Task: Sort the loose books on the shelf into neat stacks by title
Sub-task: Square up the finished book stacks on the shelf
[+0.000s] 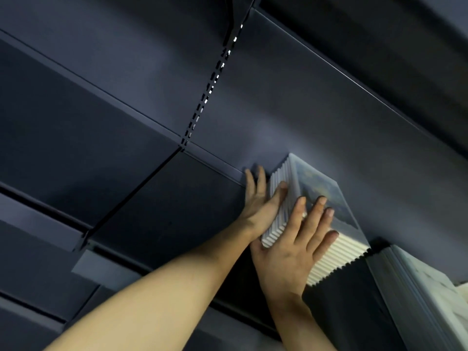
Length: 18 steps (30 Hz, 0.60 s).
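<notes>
Books (326, 198) sit stacked on the shelf (177, 198), and you're squaring them: left hand (260, 198) flat against the spines, fingers together; right hand (293, 249) spread over the front. Next, press the edges flush.

stack of books (316, 216): the page edges were white to cream, in a ribbed, zigzag pattern; the top cover showed a blurred picture in blue, grey and a little yellow
second stack (420, 295): pale grey-green with white
shelf (152, 203): dark blue-grey, plain
upright strip (212, 82): black, with a row of small light slots
</notes>
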Motion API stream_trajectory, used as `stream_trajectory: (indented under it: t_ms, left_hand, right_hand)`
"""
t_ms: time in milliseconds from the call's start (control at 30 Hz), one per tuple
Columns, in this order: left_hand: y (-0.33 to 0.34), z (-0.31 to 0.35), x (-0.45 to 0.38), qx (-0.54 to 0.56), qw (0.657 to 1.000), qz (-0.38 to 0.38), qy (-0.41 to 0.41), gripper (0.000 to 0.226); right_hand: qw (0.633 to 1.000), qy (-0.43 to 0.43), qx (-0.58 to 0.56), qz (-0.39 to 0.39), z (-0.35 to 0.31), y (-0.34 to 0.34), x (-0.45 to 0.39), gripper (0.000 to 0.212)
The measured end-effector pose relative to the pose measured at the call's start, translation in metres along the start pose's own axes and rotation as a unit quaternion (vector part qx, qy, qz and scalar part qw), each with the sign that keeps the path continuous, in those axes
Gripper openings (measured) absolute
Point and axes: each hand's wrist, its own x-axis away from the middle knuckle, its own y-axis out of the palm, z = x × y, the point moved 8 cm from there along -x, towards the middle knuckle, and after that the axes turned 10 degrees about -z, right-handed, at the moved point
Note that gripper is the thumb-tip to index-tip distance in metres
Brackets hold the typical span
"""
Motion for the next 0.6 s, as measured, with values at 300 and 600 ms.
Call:
stream_trajectory:
  t_ms: [300, 600]
  left_hand:
    - [0.002, -0.004, 0.004, 0.020, 0.999, -0.037, -0.022, 0.066]
    - [-0.017, 0.041, 0.071, -0.100, 0.990, 0.097, 0.037, 0.045]
  right_hand:
    - [1.000, 0.004, -0.011, 0.003, 0.001, 0.001, 0.001, 0.118]
    - [0.992, 0.007, -0.102, -0.072, 0.001, -0.019, 0.001, 0.114]
